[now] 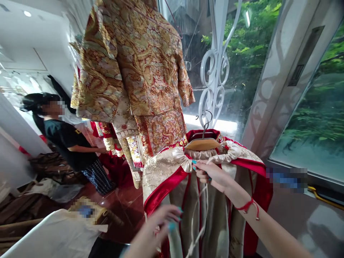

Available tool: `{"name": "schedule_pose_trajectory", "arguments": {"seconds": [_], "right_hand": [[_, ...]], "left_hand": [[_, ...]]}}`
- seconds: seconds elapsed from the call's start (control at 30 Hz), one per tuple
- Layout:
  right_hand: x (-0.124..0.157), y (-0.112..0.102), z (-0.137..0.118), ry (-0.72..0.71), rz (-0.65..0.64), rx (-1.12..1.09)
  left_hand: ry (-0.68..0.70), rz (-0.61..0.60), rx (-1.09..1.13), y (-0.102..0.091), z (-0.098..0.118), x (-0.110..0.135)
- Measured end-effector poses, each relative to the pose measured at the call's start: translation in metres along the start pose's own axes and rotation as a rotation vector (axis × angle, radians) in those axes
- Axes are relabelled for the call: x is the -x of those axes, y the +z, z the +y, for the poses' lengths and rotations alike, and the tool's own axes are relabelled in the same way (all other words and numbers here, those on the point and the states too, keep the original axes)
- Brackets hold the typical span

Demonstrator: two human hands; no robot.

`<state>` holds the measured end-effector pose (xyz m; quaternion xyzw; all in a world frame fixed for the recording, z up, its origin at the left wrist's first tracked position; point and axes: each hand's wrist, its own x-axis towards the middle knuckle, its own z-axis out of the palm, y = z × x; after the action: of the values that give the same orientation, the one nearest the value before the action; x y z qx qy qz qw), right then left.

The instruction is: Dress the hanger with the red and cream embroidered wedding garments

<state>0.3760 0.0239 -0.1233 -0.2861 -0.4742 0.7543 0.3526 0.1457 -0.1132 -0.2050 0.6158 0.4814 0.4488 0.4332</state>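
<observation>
A cream and red embroidered garment hangs on a wooden hanger with a metal hook. At its top is a gathered cream satin waistband. My right hand is closed at the waistband's edge, thumb and finger pinching the gathered fabric. A pale drawstring hangs below that hand, its loose end knotted low down. My left hand, slightly blurred, hovers in front of the garment's lower left part. Its thumb and fingers are apart, and I see nothing between them.
A gold brocade jacket hangs behind, left of the white scroll ironwork at the window. A person in dark clothes stands at left beside red garments. White cloth lies at lower left; a yellow-handled tool rests on the right ledge.
</observation>
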Motion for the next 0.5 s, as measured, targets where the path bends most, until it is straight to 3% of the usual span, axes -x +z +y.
{"name": "schedule_pose_trajectory", "arguments": {"seconds": [0.1, 0.2, 0.3, 0.4, 0.5], "right_hand": [[0.002, -0.002, 0.003, 0.002, -0.001, -0.005], [0.001, -0.002, 0.007, -0.017, 0.011, -0.021], [0.0, -0.002, 0.011, -0.024, 0.014, -0.038], [0.0, 0.0, 0.012, -0.04, 0.027, -0.041], [0.002, 0.002, 0.009, -0.057, 0.06, -0.036]], "left_hand": [[0.162, 0.503, -0.025, -0.077, 0.042, -0.042], [-0.082, 0.311, -0.058, -0.117, 0.048, -0.095], [-0.207, 0.156, -0.059, -0.122, 0.029, -0.129], [-0.295, 0.041, -0.046, -0.12, 0.015, -0.135], [-0.301, 0.044, -0.078, -0.122, 0.013, -0.132]]}}
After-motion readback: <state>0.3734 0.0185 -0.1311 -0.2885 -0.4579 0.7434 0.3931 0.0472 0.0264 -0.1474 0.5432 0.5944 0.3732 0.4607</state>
